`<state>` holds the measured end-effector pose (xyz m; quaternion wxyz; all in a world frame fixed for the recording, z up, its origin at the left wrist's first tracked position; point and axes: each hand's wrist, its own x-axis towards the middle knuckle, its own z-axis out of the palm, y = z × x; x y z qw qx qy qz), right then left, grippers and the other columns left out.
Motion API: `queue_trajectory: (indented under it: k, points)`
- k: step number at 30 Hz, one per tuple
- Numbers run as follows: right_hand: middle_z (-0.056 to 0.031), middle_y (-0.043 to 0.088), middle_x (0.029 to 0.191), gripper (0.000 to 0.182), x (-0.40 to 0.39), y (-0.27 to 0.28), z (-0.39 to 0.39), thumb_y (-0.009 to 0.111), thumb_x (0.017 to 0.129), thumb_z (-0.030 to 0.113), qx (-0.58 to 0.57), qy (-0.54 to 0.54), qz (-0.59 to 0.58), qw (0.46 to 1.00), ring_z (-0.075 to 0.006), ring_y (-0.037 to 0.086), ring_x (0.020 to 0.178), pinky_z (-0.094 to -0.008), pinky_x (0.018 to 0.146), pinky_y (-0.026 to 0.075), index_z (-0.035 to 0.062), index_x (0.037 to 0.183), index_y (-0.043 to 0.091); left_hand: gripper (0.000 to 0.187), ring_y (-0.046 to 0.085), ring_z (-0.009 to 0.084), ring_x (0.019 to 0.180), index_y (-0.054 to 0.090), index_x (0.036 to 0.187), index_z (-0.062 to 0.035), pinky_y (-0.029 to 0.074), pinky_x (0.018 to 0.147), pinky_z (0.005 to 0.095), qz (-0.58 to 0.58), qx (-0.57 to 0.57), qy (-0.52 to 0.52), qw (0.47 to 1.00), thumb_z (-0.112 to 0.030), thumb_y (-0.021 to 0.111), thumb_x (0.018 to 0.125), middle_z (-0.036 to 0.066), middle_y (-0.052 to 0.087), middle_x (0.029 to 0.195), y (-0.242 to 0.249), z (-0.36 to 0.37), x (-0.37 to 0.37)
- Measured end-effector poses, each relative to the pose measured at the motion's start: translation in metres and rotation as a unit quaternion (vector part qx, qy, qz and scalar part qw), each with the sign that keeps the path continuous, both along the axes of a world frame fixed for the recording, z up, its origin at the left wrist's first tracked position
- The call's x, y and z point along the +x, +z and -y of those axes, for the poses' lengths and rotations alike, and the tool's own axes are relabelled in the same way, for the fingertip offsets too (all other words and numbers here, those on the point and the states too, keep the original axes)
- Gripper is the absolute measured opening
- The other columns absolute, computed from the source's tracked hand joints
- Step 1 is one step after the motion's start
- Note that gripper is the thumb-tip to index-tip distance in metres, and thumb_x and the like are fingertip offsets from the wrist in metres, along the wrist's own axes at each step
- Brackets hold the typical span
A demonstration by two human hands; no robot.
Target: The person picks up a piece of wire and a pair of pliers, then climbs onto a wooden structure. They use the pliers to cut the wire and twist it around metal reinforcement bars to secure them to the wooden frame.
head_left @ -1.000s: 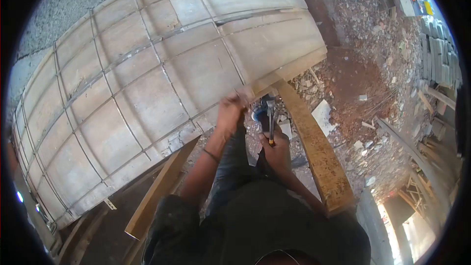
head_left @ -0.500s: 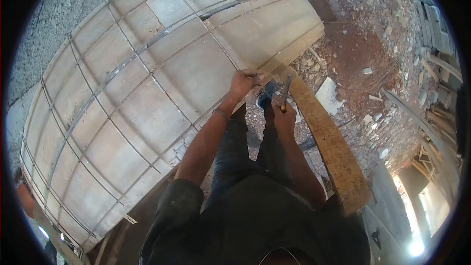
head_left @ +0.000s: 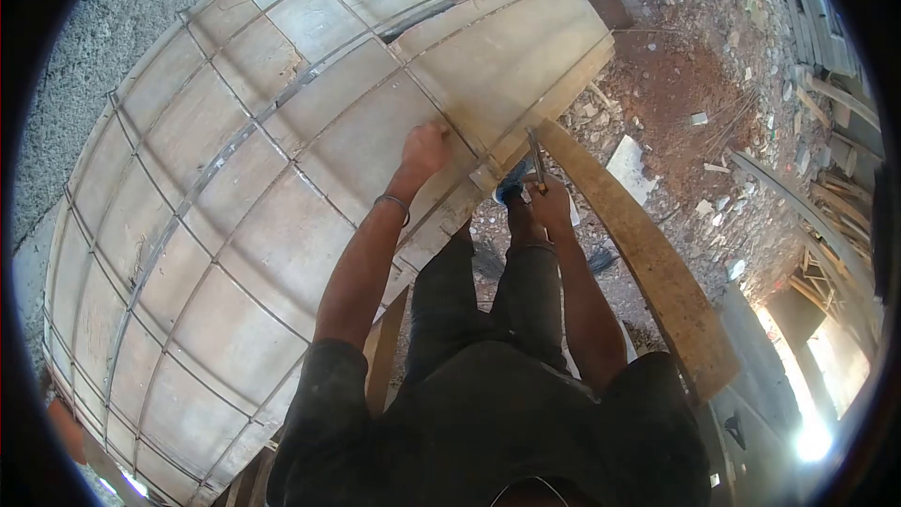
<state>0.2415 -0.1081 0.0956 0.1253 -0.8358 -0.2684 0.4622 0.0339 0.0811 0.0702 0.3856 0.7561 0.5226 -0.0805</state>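
Note:
My right hand (head_left: 552, 203) is wrapped round the handle of a hammer (head_left: 537, 161), whose grey metal part points up beside the plank's end. A long wooden plank (head_left: 643, 258) slants from there down to my right arm. My left hand (head_left: 427, 150) is closed above the pale formwork panels (head_left: 366, 122), close to a thin steel bar (head_left: 441, 111). Whatever its fingers hold, if anything, is hidden. A strip of wood (head_left: 490, 172) edges the panels between my two hands.
A grid of steel bars (head_left: 211, 258) covers the panels on the left. Rubble (head_left: 713, 197) and a white broken slab (head_left: 632, 169) lie on the reddish ground. Timber (head_left: 831, 207) is piled at far right. Part of another person (head_left: 66, 430) shows at lower left.
My left hand has moved left and up from the wooden edge to over the panels. The hammer has shifted left, closer to the plank's end. The view has shifted slightly.

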Motion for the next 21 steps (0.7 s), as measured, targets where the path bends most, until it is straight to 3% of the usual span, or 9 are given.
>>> queue_trajectory:
  k: [2,5,8,11,14,17,21]
  points:
    - [-0.0127,0.065,0.089,0.016,0.001,-0.021,0.004,0.065,0.084,0.011,0.111,-0.012,-0.051,0.992,-0.0240,0.063,0.081,-0.0350,0.073,0.049,0.0097,0.100,0.070,0.030,0.065,0.0379,0.092,0.071,0.103,-0.0077,0.051,0.087,0.0441,-0.014,-0.026,-0.016,0.999,-0.012,0.060,0.075,0.022,0.067,0.093,0.000,-0.003,0.000]
    - [-0.0120,0.064,0.090,0.015,0.008,-0.042,0.008,0.066,0.084,0.009,0.192,0.029,-0.038,0.980,-0.0219,0.062,0.082,-0.0354,0.072,0.048,0.0088,0.098,0.070,0.031,0.063,0.0371,0.099,0.071,0.105,-0.0099,0.049,0.091,0.0440,0.026,-0.011,-0.027,0.999,-0.015,0.060,0.076,0.022,0.065,0.104,-0.013,-0.003,-0.006]
    - [-0.0119,0.063,0.090,0.014,0.015,-0.053,0.002,0.067,0.084,0.010,0.160,0.063,-0.026,0.985,-0.0226,0.061,0.082,-0.0357,0.071,0.047,0.0072,0.097,0.069,0.033,0.062,0.0374,0.100,0.070,0.107,-0.0101,0.049,0.091,0.0437,0.048,-0.084,-0.004,0.995,-0.015,0.060,0.076,0.021,0.065,0.108,-0.001,-0.010,-0.003]
    - [-0.0119,0.063,0.085,0.012,0.017,-0.059,-0.005,0.066,0.084,0.010,0.207,0.057,-0.021,0.976,-0.0231,0.060,0.080,-0.0363,0.070,0.046,0.0055,0.096,0.068,0.033,0.060,0.0365,0.104,0.069,0.109,-0.0098,0.046,0.094,0.0429,0.063,-0.113,-0.068,0.989,-0.024,0.063,0.080,0.019,0.065,0.110,-0.007,-0.010,-0.012]
    - [-0.0121,0.063,0.082,0.012,0.019,-0.067,-0.011,0.066,0.085,0.010,0.208,0.043,-0.036,0.977,-0.0238,0.060,0.077,-0.0368,0.070,0.046,0.0045,0.095,0.067,0.031,0.063,0.0371,0.096,0.070,0.105,-0.0085,0.049,0.089,0.0433,0.105,-0.118,-0.131,0.979,-0.026,0.064,0.080,0.018,0.067,0.105,-0.004,-0.006,-0.011]
    - [-0.0116,0.062,0.079,0.012,0.018,-0.073,-0.009,0.064,0.086,0.011,0.195,0.071,0.043,0.977,-0.0232,0.059,0.074,-0.0364,0.068,0.045,0.0029,0.094,0.067,0.024,0.065,0.0365,0.091,0.074,0.096,-0.0098,0.051,0.086,0.0436,0.066,-0.145,-0.100,0.982,-0.018,0.062,0.077,0.020,0.068,0.094,0.012,-0.002,0.000]
    - [-0.0113,0.061,0.077,0.014,0.013,-0.026,-0.028,0.065,0.085,0.012,0.159,0.043,-0.005,0.986,-0.0219,0.058,0.072,-0.0362,0.067,0.045,0.0013,0.094,0.066,0.020,0.064,0.0373,0.087,0.072,0.092,-0.0062,0.052,0.081,0.0442,0.078,-0.090,-0.060,0.991,-0.017,0.065,0.076,0.021,0.067,0.091,0.027,0.007,0.010]
